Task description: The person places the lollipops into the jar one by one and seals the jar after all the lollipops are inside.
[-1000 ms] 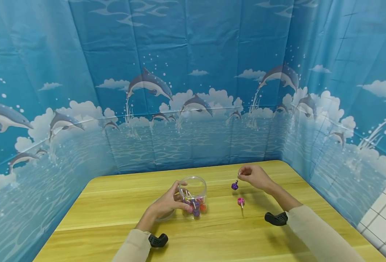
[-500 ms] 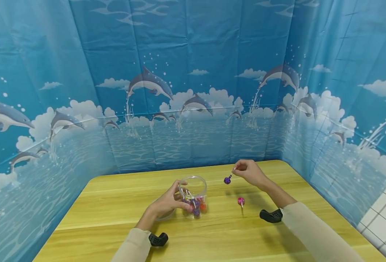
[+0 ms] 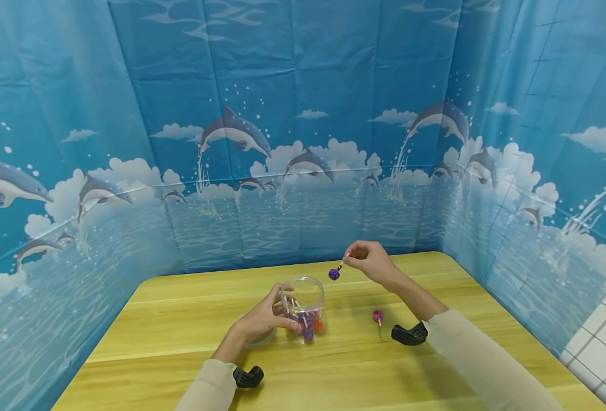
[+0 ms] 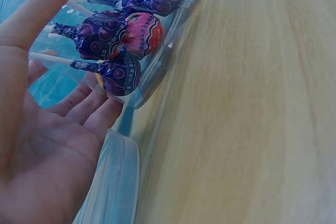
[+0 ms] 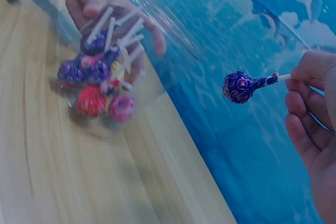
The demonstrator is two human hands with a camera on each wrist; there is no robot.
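A clear plastic jar point(image 3: 303, 294), open at the top, stands on the table with several wrapped lollipops point(image 5: 97, 74) in it, purple, pink, red and yellow. My left hand point(image 3: 262, 318) grips the jar from its left side, fingers behind and thumb in front. Between thumb and fingers of my right hand point(image 3: 377, 265) the white stick of a purple lollipop point(image 3: 334, 274) is pinched. Its wrapped head hangs down and to the left, above the table and a little right of the jar's rim. A pink lollipop point(image 3: 378, 315) lies on the table below my right hand.
A clear round lid point(image 4: 113, 177) lies on the wooden table point(image 3: 180, 319), partly hidden behind my left hand. A blue curtain point(image 3: 303, 217) printed with dolphins hangs along the table's back edge. White tiles point(image 3: 603, 337) show at the far right.
My right hand has moved left and slightly up, carrying the purple lollipop from near the pink one toward the jar. The left hand and jar have stayed in place.
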